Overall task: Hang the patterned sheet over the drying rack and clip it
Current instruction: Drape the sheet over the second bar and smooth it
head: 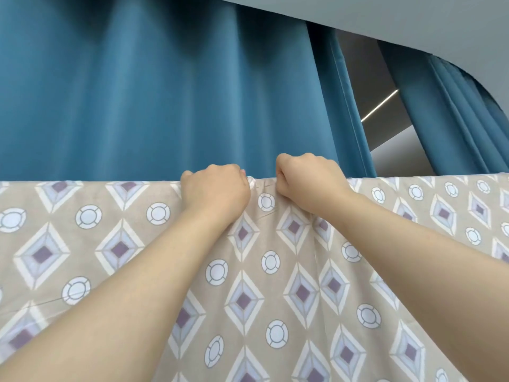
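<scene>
The beige, diamond-and-circle patterned fabric sheet [110,216] is draped over the hidden rack, its top fold gripped by the left hand [217,188] and the right hand [308,180]; clipping is judged still undone.

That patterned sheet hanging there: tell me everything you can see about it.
The patterned sheet is beige cloth printed with white-edged diamonds with purple centres and white ringed circles. It hangs draped over a straight support hidden under its top fold, and it is puckered at the middle of that fold. The left hand and the right hand grip the fold close together. No clip shows. A blue curtain hangs behind.
</scene>
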A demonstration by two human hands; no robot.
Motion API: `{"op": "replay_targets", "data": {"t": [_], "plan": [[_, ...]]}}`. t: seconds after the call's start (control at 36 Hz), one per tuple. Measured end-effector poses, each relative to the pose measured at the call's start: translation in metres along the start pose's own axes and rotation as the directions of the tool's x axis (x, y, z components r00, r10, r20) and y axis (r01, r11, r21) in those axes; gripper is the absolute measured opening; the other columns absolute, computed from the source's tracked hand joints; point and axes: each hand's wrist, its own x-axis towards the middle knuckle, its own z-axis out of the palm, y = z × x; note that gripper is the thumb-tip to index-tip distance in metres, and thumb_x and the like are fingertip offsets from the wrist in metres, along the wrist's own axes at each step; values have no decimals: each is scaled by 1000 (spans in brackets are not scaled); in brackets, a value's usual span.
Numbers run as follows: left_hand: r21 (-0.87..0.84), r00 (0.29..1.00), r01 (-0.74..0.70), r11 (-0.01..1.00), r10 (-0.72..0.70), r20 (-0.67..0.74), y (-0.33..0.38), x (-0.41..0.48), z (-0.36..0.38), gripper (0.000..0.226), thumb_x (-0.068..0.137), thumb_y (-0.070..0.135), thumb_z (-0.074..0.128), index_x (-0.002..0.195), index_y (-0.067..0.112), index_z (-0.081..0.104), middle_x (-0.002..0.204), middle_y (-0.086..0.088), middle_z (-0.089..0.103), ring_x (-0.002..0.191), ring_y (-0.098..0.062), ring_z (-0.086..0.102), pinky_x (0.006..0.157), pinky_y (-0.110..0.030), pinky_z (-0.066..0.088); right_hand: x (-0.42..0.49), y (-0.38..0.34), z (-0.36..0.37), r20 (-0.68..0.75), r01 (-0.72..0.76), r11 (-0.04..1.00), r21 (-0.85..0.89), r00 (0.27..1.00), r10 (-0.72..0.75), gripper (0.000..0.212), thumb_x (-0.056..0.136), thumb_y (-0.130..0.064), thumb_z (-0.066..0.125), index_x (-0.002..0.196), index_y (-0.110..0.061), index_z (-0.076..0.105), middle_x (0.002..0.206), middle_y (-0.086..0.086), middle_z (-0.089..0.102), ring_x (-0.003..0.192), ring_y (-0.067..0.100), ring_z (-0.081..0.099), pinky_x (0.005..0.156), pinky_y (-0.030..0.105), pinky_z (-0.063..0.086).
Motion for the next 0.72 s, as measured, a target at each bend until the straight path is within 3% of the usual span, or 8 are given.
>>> {"op": "replay_targets", "data": {"t": [0.08,0.28,0.36,0.44,0.5,0.61,0.72], "plan": [[4,1000,-5,1000,5,-12,0,0,2,32,100,28,20,81,18,43,99,-9,63,80,-26,46,80,-35,27,-2,4,1,-5,-24,1000,17,1000,24,9,86,-4,42,88,-13,40,60,2,34,49,18,25,47,29,14],[1,999,-35,999,35,-37,-1,-1,2,32,100,29,19,81,18,43,90,-7,61,77,-26,44,77,-35,26,-1,13,3,-3,-64,996,61,998,64,8,86,-5,41,88,-13,42,62,3,37,52,22,31,48,28,16],[-3,999,-36,999,36,-35,-1,-1,1,33,100,30,19,78,18,41,81,-3,52,78,-26,44,77,-35,25,-4,18,4,57,-89,970,226,995,78,9,89,-12,38,89,-16,46,77,4,53,73,29,48,55,30,30],[15,1000,-8,1000,8,-14,-3,-1,1,37,98,31,19,70,19,40,79,-1,51,79,-26,47,79,-36,25,-9,34,5,109,-110,926,362,991,75,16,95,-20,35,96,-19,51,93,2,62,88,27,55,74,37,47],[16,1000,11,1000,-11,4,1,-1,1,39,97,31,19,65,19,38,79,-1,51,81,-26,47,81,-38,26,-13,47,8,119,-133,920,368,988,96,22,97,-21,33,103,-18,55,94,2,63,91,27,56,80,39,49],[-95,997,-5,996,13,79,29,6,3,37,97,28,20,65,19,37,83,-1,51,83,-26,47,78,-36,28,-13,66,10,132,-143,928,344,986,103,30,96,-12,31,107,-13,59,78,1,56,83,25,56,74,34,47],[-126,999,-29,992,34,35,50,8,9,37,98,27,21,65,19,35,81,0,49,81,-26,45,76,-34,26,-6,75,9,121,-96,939,330,991,59,28,97,-10,35,108,-12,60,87,6,61,89,27,58,81,38,50]]}}
